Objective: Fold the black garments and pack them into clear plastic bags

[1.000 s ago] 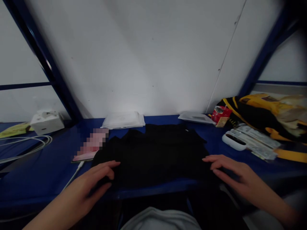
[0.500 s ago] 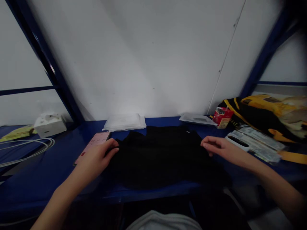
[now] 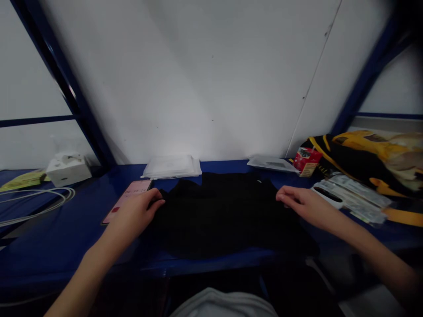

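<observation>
Lying spread flat on the blue desk (image 3: pixel 66 229), the black garment (image 3: pixel 218 211) fills the middle and reaches the near edge, where its hem hangs slightly over. That probably puts both its sides within easy reach. The left hand (image 3: pixel 135 213) sits at the cloth's left edge with fingers and thumb closed on the fabric. The right hand (image 3: pixel 302 204) is at the right edge, knuckles up and fingers curled onto the cloth, though the dim light hides whether it pinches or only rests. A hand on each side seems to keep the cloth stretched out. A pink phone (image 3: pixel 127 200) lies just beside the left hand. Clear plastic bags (image 3: pixel 172 166) and a red carton (image 3: pixel 306 160) line the back edge, apparently pushed clear. A yellow-and-black bag (image 3: pixel 370 154) fills the right end and a white box (image 3: pixel 68 167) stands at the left.
</observation>
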A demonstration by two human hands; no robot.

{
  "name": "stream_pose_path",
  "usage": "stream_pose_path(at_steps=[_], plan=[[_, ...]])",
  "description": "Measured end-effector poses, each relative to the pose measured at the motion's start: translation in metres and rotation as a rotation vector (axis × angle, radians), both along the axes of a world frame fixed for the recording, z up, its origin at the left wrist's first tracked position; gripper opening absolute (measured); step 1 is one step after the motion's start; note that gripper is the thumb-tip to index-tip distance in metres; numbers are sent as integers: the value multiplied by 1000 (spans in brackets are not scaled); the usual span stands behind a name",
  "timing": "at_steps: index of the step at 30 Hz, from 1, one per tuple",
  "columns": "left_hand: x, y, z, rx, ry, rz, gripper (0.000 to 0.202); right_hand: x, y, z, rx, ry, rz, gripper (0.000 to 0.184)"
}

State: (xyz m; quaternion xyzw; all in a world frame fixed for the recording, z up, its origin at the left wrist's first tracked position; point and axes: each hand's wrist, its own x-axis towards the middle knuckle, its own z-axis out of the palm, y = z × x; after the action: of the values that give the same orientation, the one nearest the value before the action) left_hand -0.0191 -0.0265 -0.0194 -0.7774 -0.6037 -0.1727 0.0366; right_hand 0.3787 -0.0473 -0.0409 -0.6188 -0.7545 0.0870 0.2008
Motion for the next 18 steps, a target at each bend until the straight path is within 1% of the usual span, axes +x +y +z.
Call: stream_pose_path(at_steps=[4, 7, 9, 12, 16, 18], plan=[[8, 2, 3, 7, -23, 23, 22, -1, 15, -8, 109, -8, -88, 25], [13, 2, 5, -9, -37, 55, 19, 2, 23, -8, 180, 7, -150, 25], [13, 4, 6, -10, -50, 84, 19, 4, 28, -7, 205, -31, -168, 24], [13, 7, 3, -20, -36, 111, 17, 1, 39, -10, 164, -154, -196, 24], [12, 13, -5, -101, 21, 114, 15, -9, 50, -15, 94, -372, -286, 25], [12, 14, -8, -93, 49, 132, 14, -13, 54, -14, 88, -448, -292, 27]])
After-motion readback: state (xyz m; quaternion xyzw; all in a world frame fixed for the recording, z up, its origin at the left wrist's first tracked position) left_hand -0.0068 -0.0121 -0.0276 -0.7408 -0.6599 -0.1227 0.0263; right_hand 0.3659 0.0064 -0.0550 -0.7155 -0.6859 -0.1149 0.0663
